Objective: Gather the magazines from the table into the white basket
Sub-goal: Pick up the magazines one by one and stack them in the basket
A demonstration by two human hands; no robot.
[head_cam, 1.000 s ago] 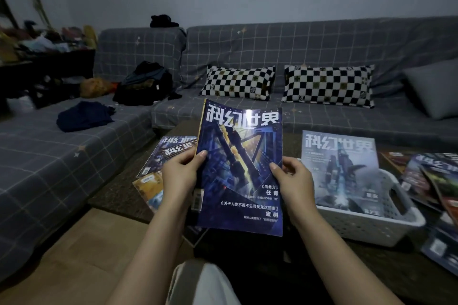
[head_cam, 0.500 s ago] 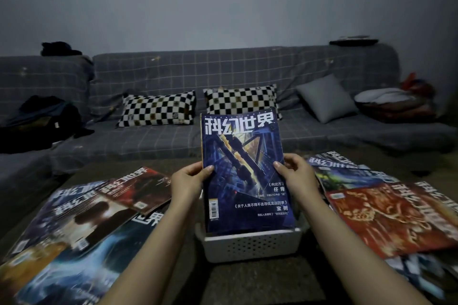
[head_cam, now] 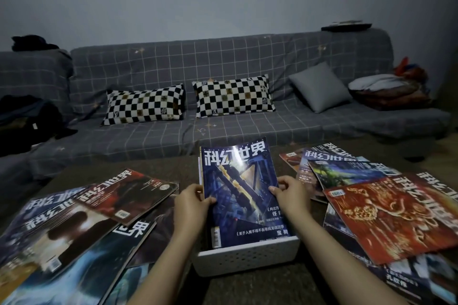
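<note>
A blue magazine (head_cam: 241, 190) leans in the white basket (head_cam: 245, 257) at the table's middle, its lower edge inside the rim. My left hand (head_cam: 192, 205) grips its left edge, thumb on the cover. My right hand (head_cam: 292, 195) pinches its right edge. Another magazine's edges show just behind it in the basket. Several magazines lie fanned on the table to the left, a dark red one (head_cam: 128, 193) on top. More lie to the right, with a bright red one (head_cam: 394, 215) uppermost.
The dark table (head_cam: 267, 287) stands in front of a grey checked sofa (head_cam: 223, 131). Two black-and-white checkered pillows (head_cam: 146, 104) and a grey cushion (head_cam: 319, 86) rest on it. Dark clothes (head_cam: 24, 119) are piled at its left end.
The view swung right, bringing the basket to centre. Both hands lowered the blue magazine from in front of me into the basket, where it now leans back.
</note>
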